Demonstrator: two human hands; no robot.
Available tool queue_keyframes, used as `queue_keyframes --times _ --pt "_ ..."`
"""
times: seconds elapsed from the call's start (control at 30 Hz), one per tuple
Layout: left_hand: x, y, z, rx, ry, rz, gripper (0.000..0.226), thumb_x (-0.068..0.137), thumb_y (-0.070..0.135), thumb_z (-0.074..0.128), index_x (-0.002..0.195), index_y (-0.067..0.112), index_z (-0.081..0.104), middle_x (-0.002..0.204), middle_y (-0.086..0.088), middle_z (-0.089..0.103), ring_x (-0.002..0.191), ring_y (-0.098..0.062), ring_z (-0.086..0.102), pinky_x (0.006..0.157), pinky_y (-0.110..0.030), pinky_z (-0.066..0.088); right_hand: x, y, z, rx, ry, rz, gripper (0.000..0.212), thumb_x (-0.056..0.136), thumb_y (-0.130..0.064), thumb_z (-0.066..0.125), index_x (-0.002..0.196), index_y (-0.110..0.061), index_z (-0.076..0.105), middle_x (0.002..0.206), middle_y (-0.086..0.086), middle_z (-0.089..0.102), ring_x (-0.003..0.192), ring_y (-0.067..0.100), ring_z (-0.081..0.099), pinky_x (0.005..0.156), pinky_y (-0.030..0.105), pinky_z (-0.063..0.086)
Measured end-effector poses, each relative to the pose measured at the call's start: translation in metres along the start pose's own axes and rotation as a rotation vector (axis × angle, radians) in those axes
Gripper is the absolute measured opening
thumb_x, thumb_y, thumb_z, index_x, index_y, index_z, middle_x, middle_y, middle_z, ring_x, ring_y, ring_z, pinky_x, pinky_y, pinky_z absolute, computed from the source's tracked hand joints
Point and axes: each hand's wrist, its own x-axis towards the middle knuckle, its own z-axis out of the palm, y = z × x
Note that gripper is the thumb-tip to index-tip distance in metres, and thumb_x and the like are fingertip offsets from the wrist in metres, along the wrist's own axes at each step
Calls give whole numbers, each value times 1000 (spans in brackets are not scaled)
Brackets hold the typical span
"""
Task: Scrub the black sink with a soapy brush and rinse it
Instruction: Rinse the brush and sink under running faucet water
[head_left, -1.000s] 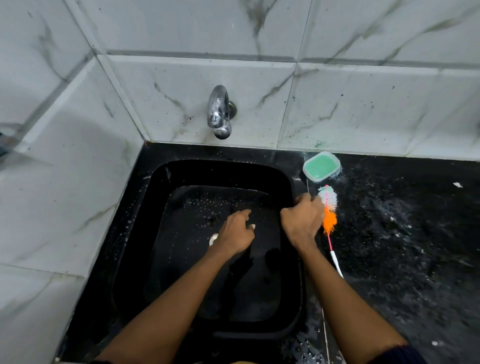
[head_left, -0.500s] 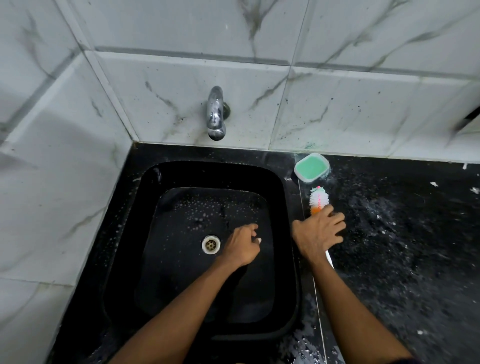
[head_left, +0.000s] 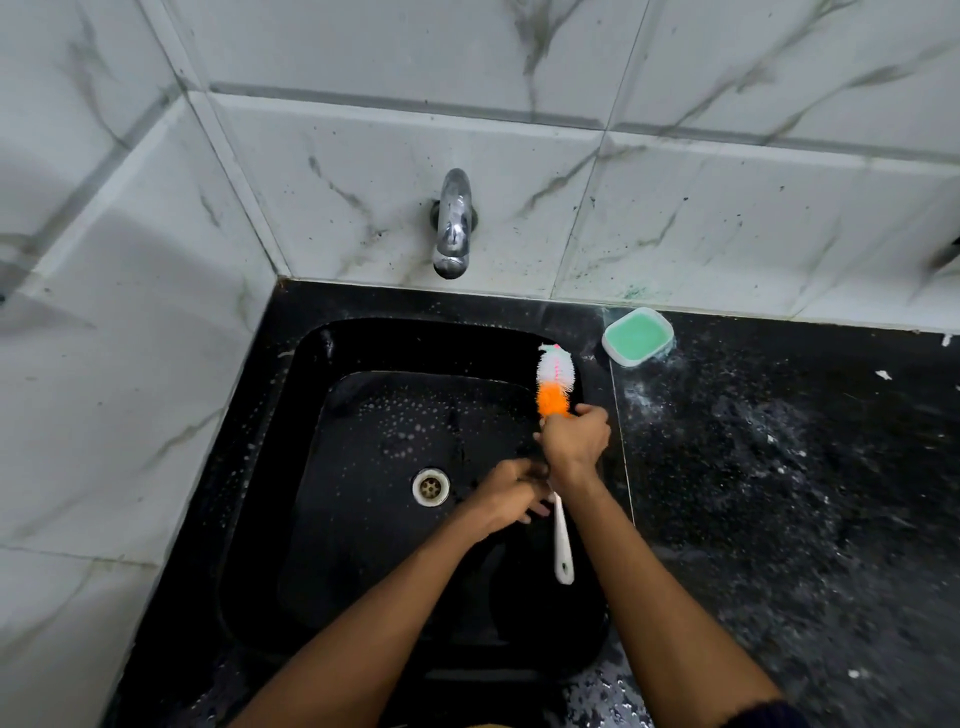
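my right hand (head_left: 574, 441) grips the bottle brush (head_left: 555, 379) mid-stem, bristles pointing away toward the soap dish (head_left: 637, 336); left hand (head_left: 511, 491), loosely curled, holds nothing over the sink (head_left: 311, 467).

No text, label, brand, number or sign could be read anywhere in the frame.
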Motion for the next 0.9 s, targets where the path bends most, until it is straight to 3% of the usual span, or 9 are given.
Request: queue_keyframes --times 0.1,0.17,0.27,0.33,0.43,0.6,0.7,0.77,0.9 --pt "-2 0 -1 -116 14 4 19 98 4 51 84 5 64 70 -12 64 61 -19 64 64 -33 56 1 -1 8 241 -89 191 15 82 5 56 92 -3 62 92 15 68 62 21 70 61 32 59" --pt "1 -4 -5 -107 97 -4 30 100 8 52 72 9 63 60 -8 58 50 -18 55 61 -37 51 -1 0 7 263 -143 222 16 87 7 56 77 -5 61 85 13 69 58 18 68 54 28 54" --pt "1 -8 -9 -10 150 2 37 98 13 56 62 18 62 54 -2 54 47 -17 48 54 -30 42 2 6 5 231 -132 251 24 90 6 56 72 -10 54 83 11 68 57 16 68 50 28 53" --pt "2 -12 -11 141 246 24 39 93 22 61 53 22 61 52 2 59 51 -18 54 56 -32 45 6 10 4 241 -107 309 18 89 9 55 79 -6 57 83 13 69 57 20 68 54 32 57" --pt "-1 -12 -15 429 432 58 28 88 34 65 62 24 67 66 -2 68 69 -22 65 62 -36 49 7 11 6 253 -107 362 13 88 12 55 83 1 60 82 15 70 57 25 69 57 32 59" --pt "-10 -10 -25 628 601 112 36 92 25 62 58 19 52 66 -1 62 69 -25 61 63 -39 49 2 7 22 234 -141 394 10 87 10 56 81 6 63 75 15 71 56 26 70 49 29 57" --pt "-16 -9 -29 771 676 89 16 93 25 60 81 19 69 81 -3 70 80 -24 65 71 -38 51 -6 2 35 199 -138 376 8 87 5 59 82 7 65 69 13 71 53 24 70 43 28 54" --pt "-16 -14 -33 736 682 67 18 93 26 60 82 18 71 81 -4 70 78 -25 64 70 -37 50 -9 2 41 187 -190 363 7 85 7 58 84 6 65 71 12 72 54 24 70 48 31 58" --pt "-10 -25 -40 304 532 1 27 90 14 55 65 11 67 61 -4 69 56 -16 65 59 -37 57 -13 18 40 163 -327 339 11 79 8 56 81 6 67 79 7 73 60 27 71 63 35 60"
